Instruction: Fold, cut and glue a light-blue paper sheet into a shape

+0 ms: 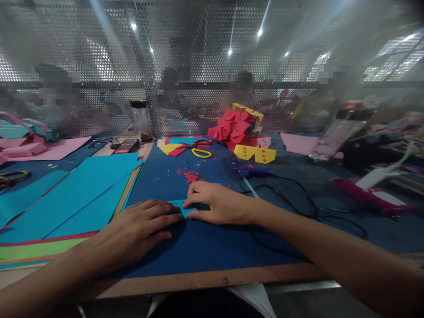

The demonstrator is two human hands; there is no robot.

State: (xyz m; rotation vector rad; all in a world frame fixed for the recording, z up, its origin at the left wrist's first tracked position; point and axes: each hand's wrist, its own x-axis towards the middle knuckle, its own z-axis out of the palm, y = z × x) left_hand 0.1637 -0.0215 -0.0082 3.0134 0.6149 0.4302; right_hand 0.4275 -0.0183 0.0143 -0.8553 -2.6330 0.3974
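A small piece of blue paper (185,211) lies on the dark blue mat (198,247), partly hidden under my fingers. My left hand (141,227) rests palm down with its fingers stretched out, the tips touching the paper's left part. From the other side, my right hand (218,203) grips the paper between bent fingers and thumb. Just beyond the hands are scattered small red paper bits (192,176). To the right of these lies a blue glue gun (253,171) with a glue stick at its back end.
Stacked coloured sheets (96,190) lie at left. Behind are scissors (201,149), a red folded-paper pile (233,126) and a yellow paper piece (255,153). A black cable (298,201) loops at right, near a purple-and-white power strip (374,194). Bottles (341,132) stand before a perforated metal screen (198,57).
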